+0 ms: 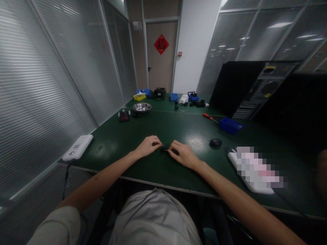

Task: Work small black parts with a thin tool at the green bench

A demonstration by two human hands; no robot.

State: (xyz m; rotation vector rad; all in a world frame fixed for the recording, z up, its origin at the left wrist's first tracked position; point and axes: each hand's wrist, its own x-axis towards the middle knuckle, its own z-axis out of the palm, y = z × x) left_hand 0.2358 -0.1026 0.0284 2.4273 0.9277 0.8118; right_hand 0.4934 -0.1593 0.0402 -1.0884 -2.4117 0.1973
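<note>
Near the front of the green table, a small black part (164, 149) sits between my two hands, too small and dim to tell its kind. My left hand (148, 146) has its fingers pinched together at the part's left side. From the other side, my right hand (183, 154) is closed with thumb and finger at the part's right end, where a thin pale bit shows. A round black object (215, 142) lies to the right of my right hand.
An orange-handled screwdriver (207, 116) points at a blue bin (231, 125). White power strips lie at left (78, 147) and right (251, 177), the latter partly blurred out. A metal bowl (142, 108) stands farther back. A computer tower (265, 85) stands at the right.
</note>
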